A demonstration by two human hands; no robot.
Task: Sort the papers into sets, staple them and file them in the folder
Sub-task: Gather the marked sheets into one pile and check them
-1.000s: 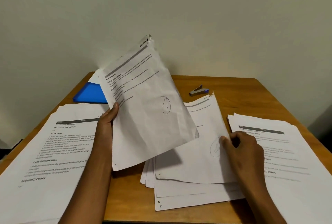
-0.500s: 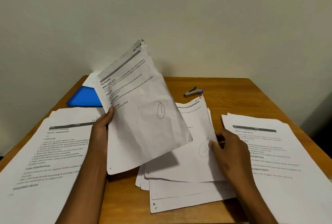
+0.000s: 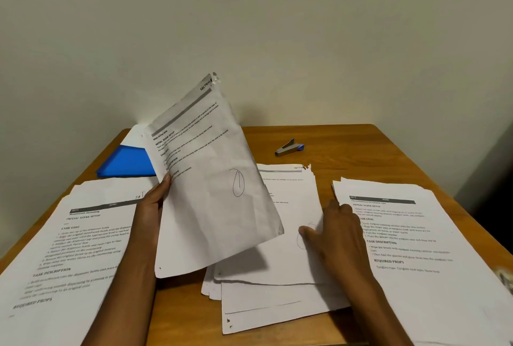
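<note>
Now right hand (image 3: 337,237) slid right on middle stack (image 3: 277,270), left hand (image 3: 154,204) still gripping sheet (image 3: 211,193)

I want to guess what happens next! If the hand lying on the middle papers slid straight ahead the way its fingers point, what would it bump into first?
Probably the lifted sheet that the left hand holds up. The right hand points left across the middle pile, toward that sheet's lower corner; depth is unclear, so it might slip underneath.

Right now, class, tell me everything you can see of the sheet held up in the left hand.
The sheet is white printed paper, creased and slightly curled, with a grey band near the top, lines of small text and a pen-drawn oval in the middle. Its top corner looks torn. The left hand grips its left edge, holding it tilted above the table, over the middle pile.
</note>
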